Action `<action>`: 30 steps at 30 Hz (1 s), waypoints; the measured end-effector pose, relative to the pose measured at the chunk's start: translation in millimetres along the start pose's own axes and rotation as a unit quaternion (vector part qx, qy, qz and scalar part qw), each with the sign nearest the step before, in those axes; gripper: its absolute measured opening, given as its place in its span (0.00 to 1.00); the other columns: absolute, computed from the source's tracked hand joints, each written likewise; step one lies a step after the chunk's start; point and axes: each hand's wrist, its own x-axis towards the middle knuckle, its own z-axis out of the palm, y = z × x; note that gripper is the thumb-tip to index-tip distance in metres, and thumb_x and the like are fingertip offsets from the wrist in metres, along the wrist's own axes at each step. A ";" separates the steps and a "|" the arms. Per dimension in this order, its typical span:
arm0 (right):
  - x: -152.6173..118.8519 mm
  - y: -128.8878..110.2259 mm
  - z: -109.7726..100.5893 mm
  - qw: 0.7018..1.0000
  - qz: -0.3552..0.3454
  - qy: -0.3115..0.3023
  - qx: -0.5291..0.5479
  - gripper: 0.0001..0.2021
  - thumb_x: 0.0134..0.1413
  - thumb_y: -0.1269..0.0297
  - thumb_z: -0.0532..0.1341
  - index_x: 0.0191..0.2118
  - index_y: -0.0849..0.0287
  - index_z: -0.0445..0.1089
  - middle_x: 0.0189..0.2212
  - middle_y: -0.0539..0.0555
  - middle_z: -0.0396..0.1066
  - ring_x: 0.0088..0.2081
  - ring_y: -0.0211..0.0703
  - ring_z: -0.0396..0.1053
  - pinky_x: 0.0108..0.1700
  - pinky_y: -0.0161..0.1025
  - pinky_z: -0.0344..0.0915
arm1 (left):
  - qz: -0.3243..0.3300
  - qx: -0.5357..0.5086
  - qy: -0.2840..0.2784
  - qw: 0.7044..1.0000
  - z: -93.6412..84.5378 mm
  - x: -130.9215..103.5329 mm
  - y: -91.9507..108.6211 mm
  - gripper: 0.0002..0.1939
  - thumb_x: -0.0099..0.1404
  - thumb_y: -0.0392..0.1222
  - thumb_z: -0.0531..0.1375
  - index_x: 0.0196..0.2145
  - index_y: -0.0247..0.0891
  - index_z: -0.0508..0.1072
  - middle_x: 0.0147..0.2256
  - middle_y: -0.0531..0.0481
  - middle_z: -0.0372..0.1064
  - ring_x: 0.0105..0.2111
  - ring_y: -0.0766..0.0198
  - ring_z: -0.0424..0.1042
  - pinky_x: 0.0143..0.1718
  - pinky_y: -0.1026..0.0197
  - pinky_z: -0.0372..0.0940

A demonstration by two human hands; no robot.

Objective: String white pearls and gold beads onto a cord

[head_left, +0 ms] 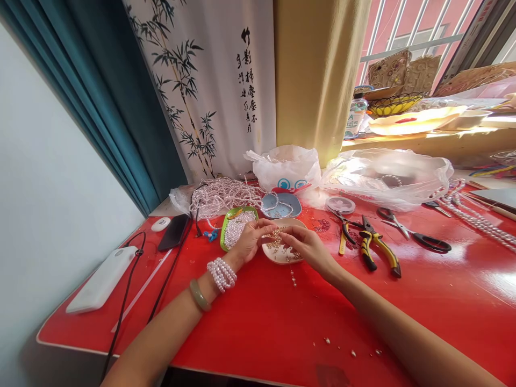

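Observation:
Both hands meet over a pale dish (282, 260) holding small gold beads (274, 239). My left hand (252, 239), with a pearl bracelet and a green bangle on its wrist, has thumb and fingers drawn together; what they pinch is too small to make out. Opposite it, my right hand (306, 244) is closed in a pinch. A thin strand with a few small beads (293, 278) hangs below the right fingertips, in front of the dish; its upper end is hard to follow. Beside the left hand sits a green tray (222, 236) of white pearl beads (237, 228).
Behind are a blue dish (296, 201), heaped pearl strands (226, 196) and plastic bags (286, 166). Yellow-black pliers (377, 244), smaller pliers (344, 231) and scissors (415, 234) lie right. Loose beads (353, 353) dot the front. A phone (174, 232) and white power bank (102, 279) with cables lie left.

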 end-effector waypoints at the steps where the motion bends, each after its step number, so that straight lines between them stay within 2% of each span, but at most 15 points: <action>1: 0.0 0.4 0.1 1.000 -0.006 -0.009 0.001 0.11 0.48 0.59 0.54 0.28 0.62 0.67 0.24 0.50 0.66 0.26 0.35 0.62 0.27 0.32 0.58 | 0.003 0.007 -0.002 1.000 0.0 0.1 -0.3 0.07 0.45 0.38 0.64 0.25 0.34 0.72 0.26 0.52 0.65 0.26 0.71 0.64 0.28 0.67 0.63; 4: 1.0 2.3 0.1 1.000 -0.015 -0.018 -0.008 0.10 0.48 0.60 0.55 0.27 0.62 0.67 0.24 0.50 0.65 0.26 0.35 0.61 0.27 0.31 0.57 | 0.022 0.051 -0.012 0.998 0.0 1.2 0.1 0.07 0.47 0.40 0.63 0.25 0.34 0.72 0.27 0.52 0.65 0.27 0.70 0.64 0.29 0.66 0.63; 7: 2.8 4.2 0.0 1.000 0.001 0.006 -0.016 0.10 0.48 0.60 0.54 0.25 0.61 0.66 0.22 0.49 0.64 0.23 0.34 0.59 0.25 0.31 0.55 | 0.064 0.177 -0.030 0.982 -2.3 2.6 3.2 0.09 0.51 0.43 0.60 0.28 0.35 0.73 0.28 0.49 0.66 0.28 0.67 0.64 0.31 0.64 0.62; 9: 3.5 4.6 -0.2 1.000 0.011 0.022 -0.019 0.10 0.48 0.59 0.54 0.25 0.61 0.65 0.21 0.49 0.63 0.22 0.33 0.58 0.23 0.30 0.54 | 0.109 0.312 -0.049 0.943 -5.9 2.5 6.5 0.08 0.52 0.42 0.59 0.29 0.36 0.74 0.29 0.47 0.68 0.30 0.64 0.64 0.34 0.62 0.60; 12: 3.2 4.0 -0.4 0.999 0.012 0.028 -0.025 0.11 0.48 0.59 0.54 0.24 0.61 0.64 0.20 0.48 0.62 0.21 0.33 0.57 0.22 0.30 0.53 | 0.155 0.497 -0.083 0.850 -12.1 0.3 11.1 0.05 0.49 0.39 0.61 0.27 0.40 0.75 0.29 0.47 0.69 0.34 0.60 0.63 0.37 0.61 0.57; 14: 2.7 3.5 -0.4 0.999 0.011 0.026 -0.026 0.10 0.47 0.60 0.54 0.23 0.61 0.64 0.19 0.48 0.61 0.21 0.33 0.56 0.22 0.30 0.53 | 0.148 0.569 -0.107 0.802 -14.9 -0.9 12.5 0.06 0.47 0.39 0.62 0.27 0.41 0.75 0.28 0.48 0.69 0.37 0.58 0.62 0.39 0.60 0.57; 16: 2.6 3.5 -0.4 0.999 0.008 0.022 -0.028 0.10 0.47 0.60 0.55 0.23 0.61 0.64 0.20 0.48 0.61 0.22 0.33 0.56 0.22 0.30 0.53 | 0.117 0.602 -0.141 0.777 -16.0 -0.4 12.2 0.06 0.48 0.39 0.61 0.28 0.40 0.74 0.29 0.49 0.69 0.37 0.59 0.63 0.38 0.61 0.57; 19: 3.4 4.4 -0.4 0.999 0.005 0.017 -0.030 0.10 0.47 0.60 0.54 0.23 0.61 0.64 0.20 0.49 0.62 0.22 0.34 0.57 0.23 0.31 0.54 | 0.057 0.609 -0.179 0.770 -14.9 3.4 10.3 0.07 0.48 0.38 0.60 0.28 0.38 0.74 0.29 0.51 0.70 0.32 0.63 0.66 0.32 0.64 0.58; 21: 4.1 4.8 -0.4 0.999 0.005 0.015 -0.031 0.11 0.47 0.59 0.54 0.23 0.61 0.64 0.20 0.49 0.61 0.22 0.34 0.57 0.23 0.31 0.54 | 0.041 0.619 -0.177 0.764 -13.4 6.1 9.4 0.07 0.47 0.38 0.60 0.28 0.38 0.74 0.28 0.52 0.70 0.29 0.65 0.66 0.30 0.65 0.58; 26: 3.5 4.8 -0.1 0.999 0.005 0.010 -0.032 0.11 0.47 0.59 0.54 0.22 0.61 0.62 0.19 0.48 0.60 0.21 0.33 0.55 0.23 0.31 0.53 | 0.054 0.656 -0.153 0.737 -10.6 6.6 9.2 0.04 0.45 0.38 0.61 0.23 0.41 0.74 0.25 0.53 0.71 0.31 0.62 0.66 0.38 0.59 0.54; 30: 2.5 5.2 0.3 0.999 0.010 0.010 -0.037 0.11 0.47 0.59 0.54 0.22 0.61 0.62 0.19 0.48 0.59 0.21 0.33 0.55 0.22 0.31 0.53 | 0.060 0.651 -0.137 0.744 -9.6 2.6 7.4 0.03 0.47 0.38 0.60 0.22 0.42 0.74 0.27 0.52 0.71 0.36 0.57 0.64 0.44 0.53 0.50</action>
